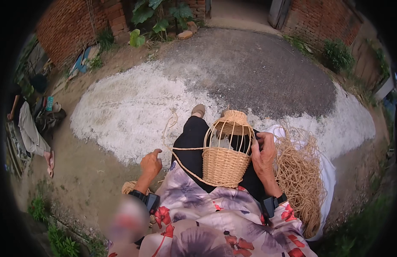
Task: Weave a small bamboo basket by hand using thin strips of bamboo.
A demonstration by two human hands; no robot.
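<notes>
Two bare hands, the left hand and the right hand, flank a wicker basket that stands between the person's knees, nearer the right. The left is partly curled with its index finger out toward a cord; no cord shows in it, though its palm is hidden, so whether it has hold of anything cannot be told. The right has thumb and fingers slightly parted, tips at the basket's side; whether it grips a rib or just steadies it cannot be told. Between the hands, the basket's lower wall is closely woven and its flared neck is woven too. What looks unfinished is the band between, where the ribs stand bare with wide gaps, and the cord trails from the wall's upper edge toward the left hand. Just outside the right hand, a tangled bundle lies on a white cloth; beside the left wrist sits a smaller coil.
</notes>
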